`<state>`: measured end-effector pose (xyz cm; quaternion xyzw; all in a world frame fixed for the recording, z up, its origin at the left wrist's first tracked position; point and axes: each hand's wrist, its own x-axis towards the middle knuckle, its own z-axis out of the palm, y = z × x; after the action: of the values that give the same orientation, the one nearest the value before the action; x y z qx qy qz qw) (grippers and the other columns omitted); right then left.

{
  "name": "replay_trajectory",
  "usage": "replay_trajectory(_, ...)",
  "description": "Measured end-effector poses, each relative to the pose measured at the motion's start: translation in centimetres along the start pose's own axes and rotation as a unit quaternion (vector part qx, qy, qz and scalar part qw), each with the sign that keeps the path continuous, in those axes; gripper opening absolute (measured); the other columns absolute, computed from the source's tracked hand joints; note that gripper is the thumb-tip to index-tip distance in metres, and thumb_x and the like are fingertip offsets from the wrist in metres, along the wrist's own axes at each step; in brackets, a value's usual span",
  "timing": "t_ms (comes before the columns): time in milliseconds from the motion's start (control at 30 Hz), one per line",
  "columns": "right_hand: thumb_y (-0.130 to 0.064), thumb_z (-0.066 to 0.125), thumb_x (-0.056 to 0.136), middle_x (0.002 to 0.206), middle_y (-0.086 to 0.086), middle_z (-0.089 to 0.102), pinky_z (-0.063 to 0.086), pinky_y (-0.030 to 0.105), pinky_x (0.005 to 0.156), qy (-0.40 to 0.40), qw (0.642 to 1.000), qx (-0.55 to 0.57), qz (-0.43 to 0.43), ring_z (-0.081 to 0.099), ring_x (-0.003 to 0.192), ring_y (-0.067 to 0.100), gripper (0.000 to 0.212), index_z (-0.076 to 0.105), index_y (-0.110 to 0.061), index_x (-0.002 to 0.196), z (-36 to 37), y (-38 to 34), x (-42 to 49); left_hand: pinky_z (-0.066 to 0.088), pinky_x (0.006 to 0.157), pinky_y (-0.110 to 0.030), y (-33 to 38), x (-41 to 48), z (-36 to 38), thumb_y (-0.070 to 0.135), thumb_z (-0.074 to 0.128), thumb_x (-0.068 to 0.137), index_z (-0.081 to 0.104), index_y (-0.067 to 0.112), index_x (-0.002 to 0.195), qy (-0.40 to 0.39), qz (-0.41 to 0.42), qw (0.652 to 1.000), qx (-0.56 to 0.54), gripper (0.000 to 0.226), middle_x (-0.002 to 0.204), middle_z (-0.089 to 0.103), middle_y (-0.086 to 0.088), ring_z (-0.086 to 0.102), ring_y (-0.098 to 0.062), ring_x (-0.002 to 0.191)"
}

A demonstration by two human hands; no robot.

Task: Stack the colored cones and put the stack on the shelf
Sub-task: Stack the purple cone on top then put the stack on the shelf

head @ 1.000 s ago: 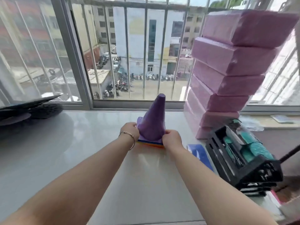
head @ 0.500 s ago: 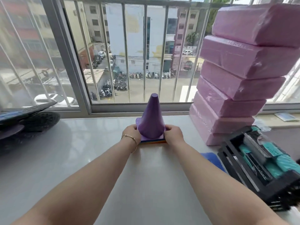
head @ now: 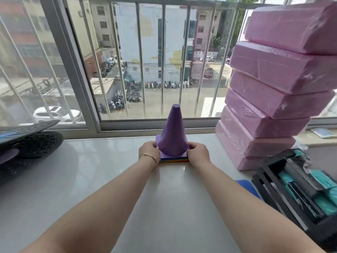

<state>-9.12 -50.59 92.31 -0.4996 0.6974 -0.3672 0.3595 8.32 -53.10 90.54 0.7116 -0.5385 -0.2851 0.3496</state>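
With the cone stack (head: 172,136) upright on the white ledge (head: 109,179), left hand (head: 149,150) and right hand (head: 198,153) grip its base, probably setting it down; letting go looks next

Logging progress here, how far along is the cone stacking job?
Stacking looks done: the purple plastic cone tops several nested coloured bases. In hand: left hand and right hand grip the stack's sides on the white sill-like ledge. Left: letting go, if this ledge is the shelf.
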Motion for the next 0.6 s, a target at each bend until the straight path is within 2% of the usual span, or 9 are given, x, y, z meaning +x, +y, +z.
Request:
replay_trajectory(67, 0.007, 0.039, 0.079, 0.078, 0.001, 0.056, 0.032, 0.032, 0.066, 0.007, 1.000, -0.004, -0.003, 0.038, 0.078, 0.022, 0.039, 0.074, -0.002, 0.096, 0.1, -0.2, -0.1, 0.028, 0.053, -0.030, 0.0, 0.1, -0.1, 0.012, 0.048, 0.083, 0.065, 0.003, 0.078, 0.003, 0.003, 1.000, 0.012, 0.020, 0.066, 0.045, -0.007, 0.031, -0.024, 0.068)
replay_trajectory(133, 0.011, 0.039, 0.079, 0.077, 0.004, 0.057, 0.033, 0.031, 0.062, 0.009, 1.000, -0.017, 0.000, 0.040, 0.077, 0.025, 0.037, 0.073, -0.002, 0.087, 0.1, -0.5, -0.3, 0.030, 0.052, -0.029, 0.2, -0.1, -0.2, 0.012, 0.047, 0.083, 0.066, 0.003, 0.080, 0.003, 0.003, 1.000, 0.017, 0.021, 0.067, 0.048, -0.008, 0.033, -0.025, 0.069)
replay_trajectory(200, 0.014, 0.040, 0.083, 0.067, 0.002, 0.048, 0.027, 0.029, 0.052, 0.022, 0.999, -0.037, 0.007, 0.037, 0.068, 0.025, 0.033, 0.056, -0.009, 0.066, 0.2, -1.0, -0.9, 0.029, 0.052, -0.030, 0.4, -0.3, -0.1, 0.009, 0.046, 0.082, 0.067, 0.002, 0.081, 0.008, -0.002, 1.000, 0.012, 0.021, 0.068, 0.048, -0.008, 0.032, -0.025, 0.070)
replay_trajectory(267, 0.015, 0.040, 0.085, 0.063, -0.001, 0.037, 0.020, 0.029, 0.048, 0.037, 0.998, -0.045, 0.010, 0.031, 0.060, 0.022, 0.039, 0.035, -0.016, 0.061, 0.3, -1.4, -1.3, 0.027, 0.052, -0.030, 0.7, -0.5, 0.0, 0.006, 0.046, 0.081, 0.066, 0.002, 0.078, 0.016, -0.014, 1.000, 0.008, 0.020, 0.067, 0.044, -0.009, 0.030, -0.025, 0.069)
replay_trajectory(367, 0.014, 0.040, 0.082, 0.064, -0.001, 0.042, 0.024, 0.030, 0.049, 0.042, 0.998, -0.040, 0.003, 0.035, 0.071, 0.027, 0.032, 0.044, -0.014, 0.067, 0.5, -1.5, -1.3, 0.025, 0.051, -0.030, 1.0, -0.7, -0.1, 0.006, 0.048, 0.080, 0.062, 0.003, 0.070, 0.021, -0.022, 0.999, 0.013, 0.018, 0.064, 0.040, -0.009, 0.028, -0.026, 0.068)
replay_trajectory(467, 0.012, 0.039, 0.084, 0.062, -0.003, 0.039, 0.025, 0.030, 0.051, 0.039, 0.998, -0.054, -0.009, 0.032, 0.067, 0.023, 0.038, 0.039, -0.017, 0.061, 0.0, -1.2, -1.3, 0.019, 0.051, -0.033, 1.0, -1.3, -0.5, 0.005, 0.047, 0.080, 0.044, 0.013, 0.060, 0.028, -0.009, 0.999, 0.018, 0.022, 0.062, 0.033, -0.006, 0.025, -0.025, 0.068)
replay_trajectory(533, 0.008, 0.041, 0.090, 0.062, -0.005, 0.038, 0.024, 0.028, 0.053, 0.037, 0.997, -0.062, -0.025, 0.031, 0.065, 0.020, 0.041, 0.036, -0.019, 0.060, -0.3, -0.9, -1.6, 0.020, 0.052, -0.032, 0.9, -1.8, -0.7, 0.005, 0.047, 0.080, 0.036, 0.016, 0.058, 0.023, 0.003, 1.000, -0.002, 0.027, 0.061, 0.036, -0.005, 0.027, -0.025, 0.067)
replay_trajectory(600, 0.002, 0.046, 0.095, 0.065, -0.003, 0.040, 0.025, 0.029, 0.054, 0.041, 0.997, -0.050, -0.036, 0.034, 0.069, 0.022, 0.039, 0.034, -0.019, 0.064, -0.5, -0.6, -1.3, 0.030, 0.056, -0.030, 1.2, -2.0, -0.6, 0.008, 0.049, 0.084, 0.046, 0.016, 0.061, 0.007, 0.021, 0.999, -0.028, 0.024, 0.063, 0.051, -0.001, 0.040, -0.028, 0.066)
